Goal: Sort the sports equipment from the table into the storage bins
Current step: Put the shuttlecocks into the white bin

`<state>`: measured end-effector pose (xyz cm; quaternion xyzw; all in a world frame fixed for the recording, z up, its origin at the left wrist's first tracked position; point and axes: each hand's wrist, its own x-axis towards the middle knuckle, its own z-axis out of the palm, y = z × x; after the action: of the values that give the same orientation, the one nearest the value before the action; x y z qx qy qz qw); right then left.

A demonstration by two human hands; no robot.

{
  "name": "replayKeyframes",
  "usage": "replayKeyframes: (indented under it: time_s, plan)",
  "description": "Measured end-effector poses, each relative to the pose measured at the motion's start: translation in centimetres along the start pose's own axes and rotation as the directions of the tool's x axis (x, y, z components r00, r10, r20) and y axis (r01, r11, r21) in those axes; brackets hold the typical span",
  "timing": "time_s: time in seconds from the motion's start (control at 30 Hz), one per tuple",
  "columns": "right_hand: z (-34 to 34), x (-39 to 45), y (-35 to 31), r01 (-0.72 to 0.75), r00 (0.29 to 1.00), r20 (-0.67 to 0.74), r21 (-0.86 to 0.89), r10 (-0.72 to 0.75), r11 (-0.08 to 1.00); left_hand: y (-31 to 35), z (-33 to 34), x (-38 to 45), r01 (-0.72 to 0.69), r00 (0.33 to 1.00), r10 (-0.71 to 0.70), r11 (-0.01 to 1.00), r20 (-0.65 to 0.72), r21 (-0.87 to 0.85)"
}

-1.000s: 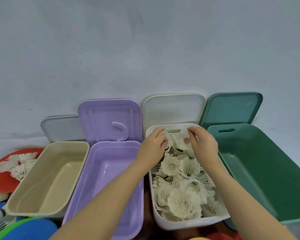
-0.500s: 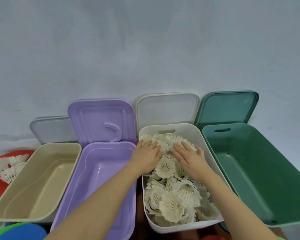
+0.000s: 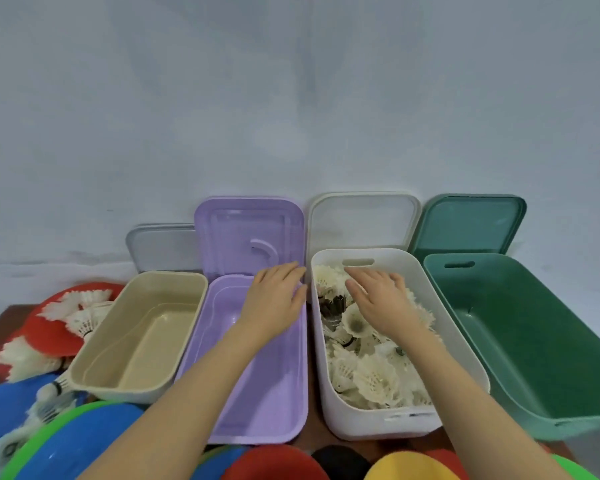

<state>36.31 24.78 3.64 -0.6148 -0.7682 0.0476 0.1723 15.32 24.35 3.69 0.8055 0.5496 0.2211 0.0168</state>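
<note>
A white bin holds a heap of several white shuttlecocks. My right hand lies flat over the far part of that heap, fingers straight, holding nothing. Over the empty purple bin hovers my left hand, fingers relaxed and empty, near the bin's far right corner. More shuttlecocks lie on a red disc at the far left, and others sit on the table in front of it.
A beige bin stands left of the purple one and a green bin stands at the right. Four lids lean on the wall behind, among them a purple lid. Blue, green, red and yellow discs crowd the near edge.
My left hand has left the white bin and moved left over the purple bin. My right hand has shifted toward the far end of the shuttlecock heap.
</note>
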Motion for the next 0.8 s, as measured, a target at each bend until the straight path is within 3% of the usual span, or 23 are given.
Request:
replayKeyframes:
  time_s: [0.1,0.37,0.8]
  plan:
    - [0.1,-0.1,-4.1,0.072,0.997,-0.019,0.021,-0.071,0.997,-2.6,-2.3,-2.3,0.038,0.997,-0.037,0.999,-0.065,0.014]
    - [4.0,-0.7,-15.4,0.245,0.969,0.026,0.075,-0.247,0.967,-11.7,-7.8,-9.5,0.153,0.988,-0.151,0.988,-0.040,0.033]
    - [12.8,2.1,-33.8,0.209,0.973,0.076,0.123,-0.219,0.970,-30.0,-11.4,-19.4,0.313,0.949,-0.314,0.947,-0.001,0.067]
